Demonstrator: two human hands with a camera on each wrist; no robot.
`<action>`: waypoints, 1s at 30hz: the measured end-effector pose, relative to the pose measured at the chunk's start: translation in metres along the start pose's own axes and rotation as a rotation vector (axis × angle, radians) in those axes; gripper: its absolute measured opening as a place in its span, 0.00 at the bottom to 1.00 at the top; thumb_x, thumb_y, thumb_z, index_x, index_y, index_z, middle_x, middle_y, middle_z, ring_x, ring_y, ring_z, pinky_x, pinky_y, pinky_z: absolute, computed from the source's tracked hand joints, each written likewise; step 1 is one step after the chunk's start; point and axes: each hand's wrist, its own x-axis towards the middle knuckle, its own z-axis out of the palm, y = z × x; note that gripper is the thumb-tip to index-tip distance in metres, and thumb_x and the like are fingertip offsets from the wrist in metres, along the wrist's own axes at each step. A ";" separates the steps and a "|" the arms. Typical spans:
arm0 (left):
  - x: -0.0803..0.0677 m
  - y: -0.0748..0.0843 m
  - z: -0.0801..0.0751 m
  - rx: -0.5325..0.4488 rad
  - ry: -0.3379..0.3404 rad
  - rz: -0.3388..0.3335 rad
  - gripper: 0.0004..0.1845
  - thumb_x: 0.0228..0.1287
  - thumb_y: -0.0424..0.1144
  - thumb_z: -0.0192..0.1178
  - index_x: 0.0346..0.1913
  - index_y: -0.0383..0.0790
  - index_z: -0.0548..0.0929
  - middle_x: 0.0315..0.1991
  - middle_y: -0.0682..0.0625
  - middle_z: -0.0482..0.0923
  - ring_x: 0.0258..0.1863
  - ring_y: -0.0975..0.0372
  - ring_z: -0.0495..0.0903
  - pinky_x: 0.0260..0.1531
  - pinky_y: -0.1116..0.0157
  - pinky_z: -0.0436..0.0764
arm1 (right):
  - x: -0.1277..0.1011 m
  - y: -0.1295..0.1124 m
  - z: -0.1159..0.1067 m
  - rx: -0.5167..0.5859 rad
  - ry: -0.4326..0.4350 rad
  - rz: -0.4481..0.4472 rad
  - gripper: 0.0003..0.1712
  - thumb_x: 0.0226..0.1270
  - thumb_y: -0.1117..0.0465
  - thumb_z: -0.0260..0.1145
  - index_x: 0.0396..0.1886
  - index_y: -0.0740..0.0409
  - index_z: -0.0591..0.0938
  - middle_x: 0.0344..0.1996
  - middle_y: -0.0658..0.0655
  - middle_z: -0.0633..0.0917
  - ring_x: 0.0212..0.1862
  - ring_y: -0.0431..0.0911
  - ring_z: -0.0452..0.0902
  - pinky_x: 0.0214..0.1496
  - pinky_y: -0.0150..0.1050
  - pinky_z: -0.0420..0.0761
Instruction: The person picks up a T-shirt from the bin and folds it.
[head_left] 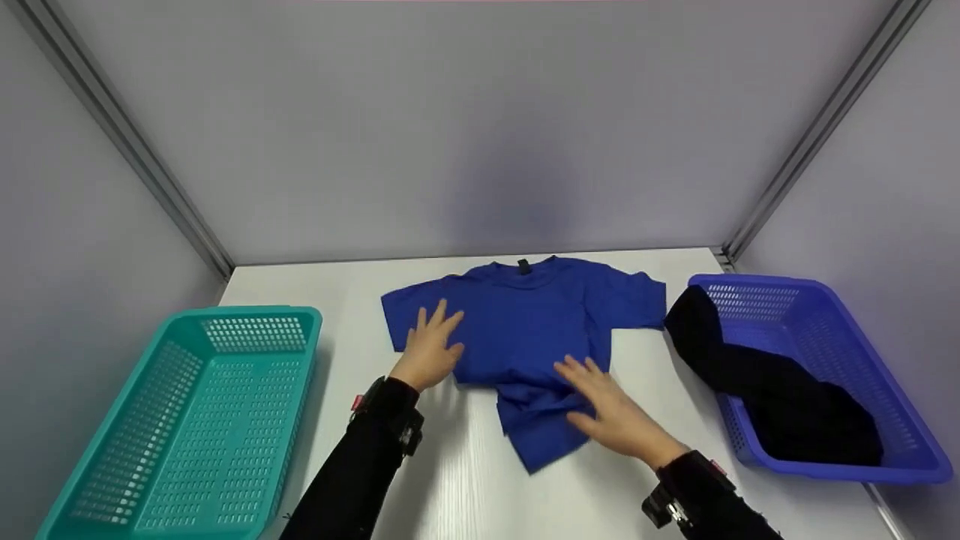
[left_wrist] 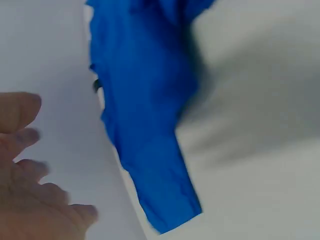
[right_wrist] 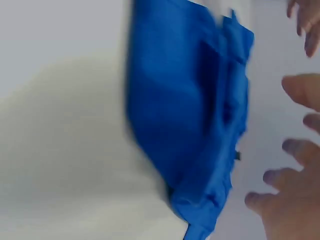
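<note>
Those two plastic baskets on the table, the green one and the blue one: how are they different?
The teal basket sits at the person's left and shows only its own bare mesh floor; the blue basket sits at the right and holds a black garment, part of which hangs over its near rim. The teal basket looks longer in the head view. Both are rectangular plastic baskets with perforated walls, flanking the blue T-shirt.

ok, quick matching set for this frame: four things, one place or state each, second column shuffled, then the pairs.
1. blue cotton T-shirt
2. teal plastic mesh basket
3. black garment
4. purple plastic mesh basket

a. far left of table
b. draped over a basket rim
c. far right of table
d. spread at centre under both hands

Pairs: 1-d, 2-a, 3-b, 4-c
</note>
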 end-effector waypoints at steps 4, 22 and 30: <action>-0.017 -0.008 0.022 0.060 -0.058 0.016 0.22 0.72 0.32 0.58 0.66 0.30 0.77 0.68 0.30 0.70 0.70 0.33 0.65 0.69 0.38 0.63 | -0.007 -0.002 0.030 -0.181 -0.172 -0.097 0.48 0.64 0.64 0.73 0.81 0.45 0.61 0.79 0.62 0.61 0.79 0.72 0.44 0.71 0.76 0.49; -0.050 -0.010 0.091 0.184 -0.196 0.106 0.35 0.58 0.33 0.67 0.70 0.37 0.72 0.65 0.39 0.73 0.59 0.38 0.75 0.55 0.42 0.77 | 0.012 -0.002 0.057 0.005 0.179 0.083 0.07 0.68 0.72 0.60 0.37 0.58 0.73 0.27 0.51 0.75 0.33 0.49 0.76 0.50 0.56 0.80; -0.039 -0.009 0.102 -0.189 -0.034 0.054 0.56 0.59 0.40 0.75 0.83 0.49 0.48 0.73 0.33 0.59 0.67 0.38 0.70 0.61 0.44 0.75 | 0.018 -0.008 0.018 0.779 0.220 0.261 0.15 0.76 0.64 0.59 0.58 0.64 0.72 0.56 0.56 0.81 0.54 0.42 0.75 0.57 0.35 0.74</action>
